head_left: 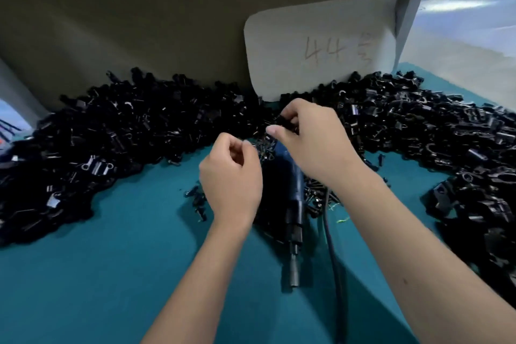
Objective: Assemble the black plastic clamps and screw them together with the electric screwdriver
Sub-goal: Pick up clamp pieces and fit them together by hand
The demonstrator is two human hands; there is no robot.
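Clamp piece (285,120) mostly hidden within right hand (312,145) fingers.

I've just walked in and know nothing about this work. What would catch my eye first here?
Probably the huge heaps of black plastic clamps, which curve round the far side and right of the teal table. In the middle, the right hand pinches a small black part while the left hand curls beside it, above the electric screwdriver lying on the table. Behind stands a pale card marked 44.

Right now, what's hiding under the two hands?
The blue electric screwdriver lies on the teal table, beside small screws. Its back end is covered by the right hand.
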